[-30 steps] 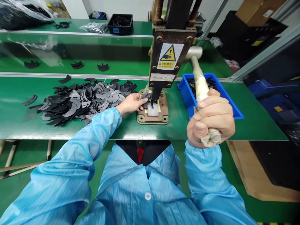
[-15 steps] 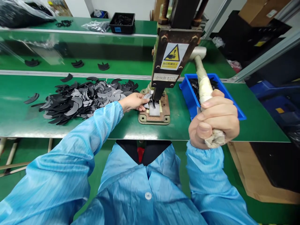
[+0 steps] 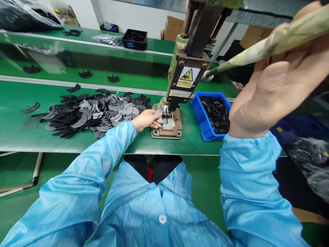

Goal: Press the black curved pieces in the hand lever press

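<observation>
A hand press with a yellow warning label stands on the green bench, its base plate in front of me. My left hand pinches a dark crescent-shaped piece on the base, right under the punch. My right hand is raised high at the right and is closed around the press's taped lever. A pile of dark crescent pieces lies left of the press.
A blue bin holding black pieces sits right of the press. A black tray and plastic bags stand on the far bench. Loose crescents lie on the conveyor strip behind. Cardboard boxes and dark bags fill the right side.
My right hand has swung the lever up from low by the bench edge to high at the right, and the ram has lifted. My left hand stays at the base with the piece.
</observation>
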Demonstrator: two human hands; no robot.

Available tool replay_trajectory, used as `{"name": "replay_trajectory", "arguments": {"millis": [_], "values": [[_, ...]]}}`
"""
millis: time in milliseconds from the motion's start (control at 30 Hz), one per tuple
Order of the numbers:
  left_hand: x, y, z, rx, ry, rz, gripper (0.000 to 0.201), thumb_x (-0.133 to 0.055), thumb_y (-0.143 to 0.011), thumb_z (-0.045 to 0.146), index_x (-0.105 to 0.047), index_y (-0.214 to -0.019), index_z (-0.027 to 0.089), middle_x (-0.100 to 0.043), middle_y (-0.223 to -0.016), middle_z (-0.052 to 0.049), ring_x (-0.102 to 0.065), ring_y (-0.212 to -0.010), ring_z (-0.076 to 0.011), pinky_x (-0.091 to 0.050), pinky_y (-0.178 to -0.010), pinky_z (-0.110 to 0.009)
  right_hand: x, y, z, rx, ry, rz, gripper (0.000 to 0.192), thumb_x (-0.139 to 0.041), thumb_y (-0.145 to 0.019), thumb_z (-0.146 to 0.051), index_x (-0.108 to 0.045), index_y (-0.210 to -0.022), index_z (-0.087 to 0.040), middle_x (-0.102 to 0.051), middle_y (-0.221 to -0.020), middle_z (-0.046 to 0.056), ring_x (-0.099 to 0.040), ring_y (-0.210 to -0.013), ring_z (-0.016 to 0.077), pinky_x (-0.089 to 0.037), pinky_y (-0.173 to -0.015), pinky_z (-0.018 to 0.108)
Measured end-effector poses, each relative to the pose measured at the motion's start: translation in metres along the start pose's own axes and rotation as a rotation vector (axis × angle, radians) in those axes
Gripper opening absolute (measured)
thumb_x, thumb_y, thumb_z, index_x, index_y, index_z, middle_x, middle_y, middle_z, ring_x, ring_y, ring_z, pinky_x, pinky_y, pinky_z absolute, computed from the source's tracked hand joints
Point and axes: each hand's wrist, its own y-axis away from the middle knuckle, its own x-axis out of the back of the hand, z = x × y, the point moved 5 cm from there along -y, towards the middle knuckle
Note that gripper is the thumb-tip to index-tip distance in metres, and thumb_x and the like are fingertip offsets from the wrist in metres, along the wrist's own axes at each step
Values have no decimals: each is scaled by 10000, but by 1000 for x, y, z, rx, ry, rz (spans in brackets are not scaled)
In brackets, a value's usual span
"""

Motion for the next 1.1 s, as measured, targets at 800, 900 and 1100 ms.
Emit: {"name": "replay_trajectory", "arguments": {"millis": [800,900,1100], "values": [[-25,121,-14,-50,1,-264,391,-840,-906,504,-641,-856,172,-664,-546,-15,-696,-493,-153,-545,-458,-190,-53,244,-4,-800,112,-180,277,-766,-929,-490,-682,-952,-227,-727,-981,31,-698,-922,153,-597,-827,294],[-26,117,-13,-35,-37,-278,402,-840,-905,523,-641,-848,178,-652,-522,-15,-676,-470,-154,-529,-442,-193,-49,250,-5,-791,152,-205,233,-737,-953,-454,-678,-970,-229,-723,-977,28,-686,-884,146,-592,-804,295],[-22,111,0,-48,-205,-314,458,-889,-853,562,-652,-819,172,-674,-554,-27,-667,-458,-161,-528,-444,-218,-45,253,-5,-746,244,-314,199,-663,-1000,-425,-673,-1023,-228,-731,-967,31,-694,-879,156,-601,-867,340]]}}
